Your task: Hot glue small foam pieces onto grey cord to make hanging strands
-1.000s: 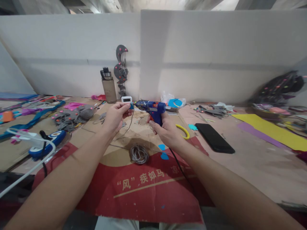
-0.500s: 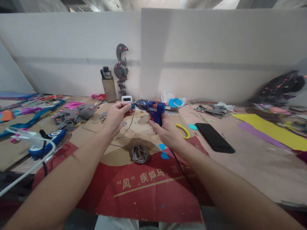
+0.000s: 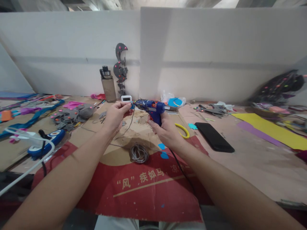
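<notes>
A blue hot glue gun point(image 3: 154, 110) is gripped in my right hand point(image 3: 165, 129), its nozzle pointing left. Between the thumb and fingertips of my left hand point(image 3: 118, 115) is a small blue piece point(image 3: 132, 106), held right at the nozzle; whether they touch I cannot tell. A grey cord point(image 3: 130, 123) hangs down from the blue piece. Below my hands lies a coil of grey cord point(image 3: 139, 152) on the red and tan cardboard point(image 3: 144, 198). Two small blue cut-outs point(image 3: 163, 155) rest just right of the coil.
A black phone point(image 3: 214, 136) and a yellow ring-shaped piece point(image 3: 183, 131) lie to the right. The brown bottle point(image 3: 108, 86) stands at the back beside a white digital display point(image 3: 126, 98). A blue power strip point(image 3: 51, 143) with a white cable sits at the left, near grey beaded pieces point(image 3: 72, 116).
Almost nothing differs. Both hands keep their places at the nozzle; the whole view has shifted very slightly.
</notes>
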Tool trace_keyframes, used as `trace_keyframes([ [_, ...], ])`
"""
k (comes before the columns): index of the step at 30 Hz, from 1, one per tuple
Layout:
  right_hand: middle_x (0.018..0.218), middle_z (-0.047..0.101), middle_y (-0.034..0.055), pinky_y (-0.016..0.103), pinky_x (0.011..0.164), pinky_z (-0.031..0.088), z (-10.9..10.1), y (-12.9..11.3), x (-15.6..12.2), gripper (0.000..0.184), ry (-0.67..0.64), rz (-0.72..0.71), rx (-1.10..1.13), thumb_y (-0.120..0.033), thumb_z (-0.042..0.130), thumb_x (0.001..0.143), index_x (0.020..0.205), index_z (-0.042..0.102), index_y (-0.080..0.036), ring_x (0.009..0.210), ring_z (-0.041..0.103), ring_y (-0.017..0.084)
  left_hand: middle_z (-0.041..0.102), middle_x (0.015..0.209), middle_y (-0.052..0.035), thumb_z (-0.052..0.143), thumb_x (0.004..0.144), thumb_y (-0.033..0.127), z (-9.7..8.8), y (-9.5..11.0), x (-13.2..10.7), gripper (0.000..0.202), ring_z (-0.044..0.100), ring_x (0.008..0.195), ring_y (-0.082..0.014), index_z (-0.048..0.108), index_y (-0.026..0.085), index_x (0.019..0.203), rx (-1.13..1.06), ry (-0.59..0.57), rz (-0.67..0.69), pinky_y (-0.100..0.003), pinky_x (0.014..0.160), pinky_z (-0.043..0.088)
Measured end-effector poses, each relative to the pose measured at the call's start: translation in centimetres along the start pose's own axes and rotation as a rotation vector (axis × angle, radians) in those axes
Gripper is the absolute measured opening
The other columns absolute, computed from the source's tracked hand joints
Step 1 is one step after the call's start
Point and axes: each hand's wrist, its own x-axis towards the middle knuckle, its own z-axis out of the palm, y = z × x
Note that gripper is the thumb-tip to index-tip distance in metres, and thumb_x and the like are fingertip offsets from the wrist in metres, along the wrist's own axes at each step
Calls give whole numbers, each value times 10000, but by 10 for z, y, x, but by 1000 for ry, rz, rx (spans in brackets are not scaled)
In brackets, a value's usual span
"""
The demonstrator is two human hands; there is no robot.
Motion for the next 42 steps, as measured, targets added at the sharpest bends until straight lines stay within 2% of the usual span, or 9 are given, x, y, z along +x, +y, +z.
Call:
trace_keyframes([
  [13, 922, 584, 61, 343, 688, 466, 0, 1, 0, 290, 10, -7, 19, -311, 519, 854, 1125, 478, -217, 853, 546, 202, 612, 644, -18, 761, 602, 263, 0, 4, 1, 211, 564, 566, -98, 643, 121, 704, -4, 32, -12, -248, 588, 465],
  [24, 884, 582, 51, 333, 679, 457, -1, 1, 0, 311, 0, 11, 18, -313, 522, 849, 1139, 469, -216, 821, 545, 192, 599, 643, -11, 776, 604, 270, 0, 2, -1, 227, 557, 558, -93, 630, 124, 698, 4, -2, -12, -248, 596, 465],
  [42, 949, 591, 66, 333, 664, 460, -1, -1, -1, 296, 8, 15, 21, -328, 522, 854, 1125, 474, -219, 837, 546, 199, 612, 655, -13, 757, 600, 264, -1, 5, 0, 215, 566, 571, -97, 630, 128, 708, -20, 23, -17, -247, 596, 462],
])
